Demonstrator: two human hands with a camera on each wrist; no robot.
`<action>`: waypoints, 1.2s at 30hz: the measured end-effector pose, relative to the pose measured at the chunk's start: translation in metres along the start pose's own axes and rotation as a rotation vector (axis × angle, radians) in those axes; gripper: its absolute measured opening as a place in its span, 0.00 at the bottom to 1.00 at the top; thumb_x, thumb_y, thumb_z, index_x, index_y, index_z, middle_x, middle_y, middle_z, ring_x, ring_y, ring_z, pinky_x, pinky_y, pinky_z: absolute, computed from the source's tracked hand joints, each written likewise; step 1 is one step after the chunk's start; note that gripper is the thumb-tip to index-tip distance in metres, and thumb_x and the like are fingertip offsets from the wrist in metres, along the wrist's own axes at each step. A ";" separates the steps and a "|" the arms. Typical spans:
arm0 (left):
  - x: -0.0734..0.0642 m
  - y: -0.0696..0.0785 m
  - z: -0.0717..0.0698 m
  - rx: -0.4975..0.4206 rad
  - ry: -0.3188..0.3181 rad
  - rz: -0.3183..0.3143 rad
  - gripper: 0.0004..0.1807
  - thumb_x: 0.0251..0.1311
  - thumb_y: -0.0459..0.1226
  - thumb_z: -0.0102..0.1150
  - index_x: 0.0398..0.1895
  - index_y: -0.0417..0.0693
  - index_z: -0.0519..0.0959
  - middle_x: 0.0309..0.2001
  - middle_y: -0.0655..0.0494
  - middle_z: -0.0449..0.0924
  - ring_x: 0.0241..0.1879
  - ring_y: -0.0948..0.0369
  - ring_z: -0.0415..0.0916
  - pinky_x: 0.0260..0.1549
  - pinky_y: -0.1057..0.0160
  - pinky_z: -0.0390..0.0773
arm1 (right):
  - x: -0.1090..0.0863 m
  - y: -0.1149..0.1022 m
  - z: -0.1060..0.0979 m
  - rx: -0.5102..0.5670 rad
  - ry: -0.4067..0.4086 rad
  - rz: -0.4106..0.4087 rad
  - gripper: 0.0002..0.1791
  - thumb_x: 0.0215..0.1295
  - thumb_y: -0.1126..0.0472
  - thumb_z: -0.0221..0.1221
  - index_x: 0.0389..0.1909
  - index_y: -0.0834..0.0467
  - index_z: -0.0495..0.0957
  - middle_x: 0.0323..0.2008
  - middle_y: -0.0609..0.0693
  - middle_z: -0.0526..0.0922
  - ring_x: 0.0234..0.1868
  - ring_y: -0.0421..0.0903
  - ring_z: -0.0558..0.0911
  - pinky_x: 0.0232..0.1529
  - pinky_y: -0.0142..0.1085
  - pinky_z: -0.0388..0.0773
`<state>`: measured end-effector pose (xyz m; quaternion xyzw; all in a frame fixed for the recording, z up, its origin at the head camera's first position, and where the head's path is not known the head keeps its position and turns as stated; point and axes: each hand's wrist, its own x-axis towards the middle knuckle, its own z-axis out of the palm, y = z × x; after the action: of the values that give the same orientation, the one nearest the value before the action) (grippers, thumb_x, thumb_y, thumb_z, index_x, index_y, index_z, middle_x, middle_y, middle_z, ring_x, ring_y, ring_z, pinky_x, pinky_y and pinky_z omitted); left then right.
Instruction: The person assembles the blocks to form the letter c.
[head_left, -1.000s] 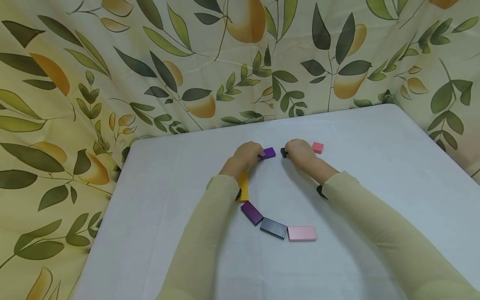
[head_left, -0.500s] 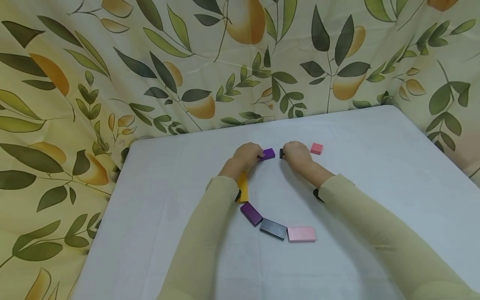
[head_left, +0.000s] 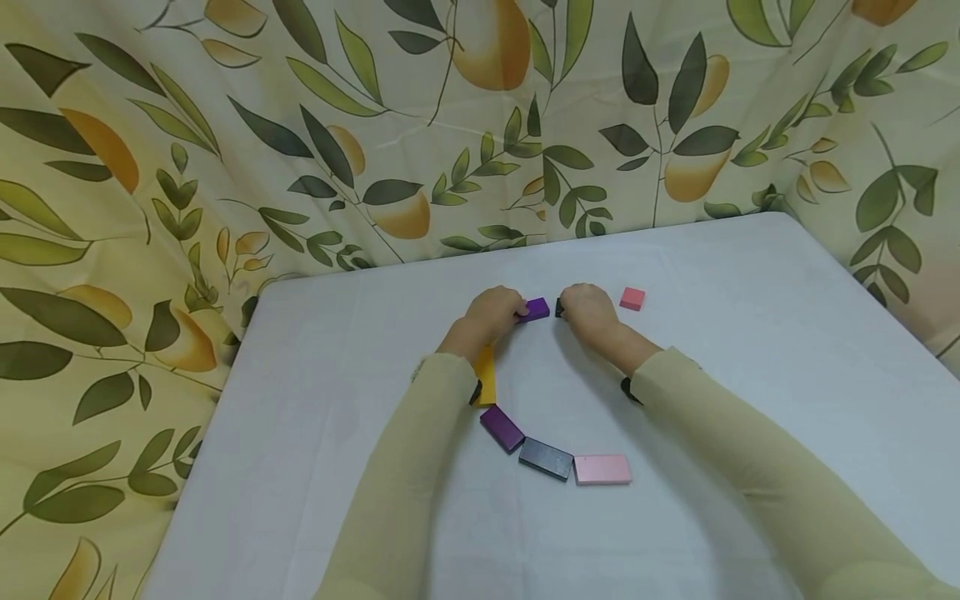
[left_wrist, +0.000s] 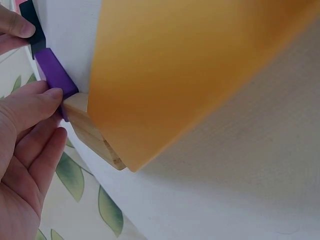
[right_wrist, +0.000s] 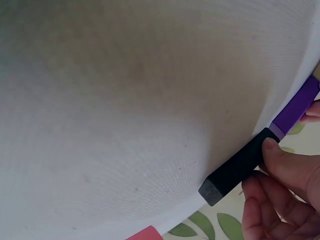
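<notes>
white tabletop (head_left: 750,333): left hand (head_left: 491,314) pinches a purple block (head_left: 536,310), right hand (head_left: 588,307) pinches a black block (right_wrist: 239,166); both probably light, rigid, best held by long edges.

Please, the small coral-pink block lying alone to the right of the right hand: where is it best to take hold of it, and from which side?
The coral-pink block lies flat on the white table, apart from the other blocks, nothing touching it. I would come from above and pinch its two opposite side edges between thumb and fingers. It looks low and flat, so the broad top gives no hold. The right hand is nearest.
</notes>
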<state>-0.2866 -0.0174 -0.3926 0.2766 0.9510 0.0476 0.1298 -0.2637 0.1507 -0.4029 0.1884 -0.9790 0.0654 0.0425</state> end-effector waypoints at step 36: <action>0.002 -0.003 0.002 -0.020 0.005 -0.005 0.15 0.65 0.34 0.51 0.52 0.51 0.79 0.47 0.57 0.79 0.36 0.62 0.70 0.44 0.67 0.70 | 0.007 0.001 0.002 0.043 0.006 -0.054 0.06 0.53 0.69 0.64 0.21 0.66 0.78 0.23 0.56 0.78 0.29 0.54 0.78 0.34 0.45 0.74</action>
<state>-0.2888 -0.0188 -0.3954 0.2729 0.9514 0.0577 0.1303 -0.2703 0.1485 -0.4039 0.2153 -0.9718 0.0856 0.0430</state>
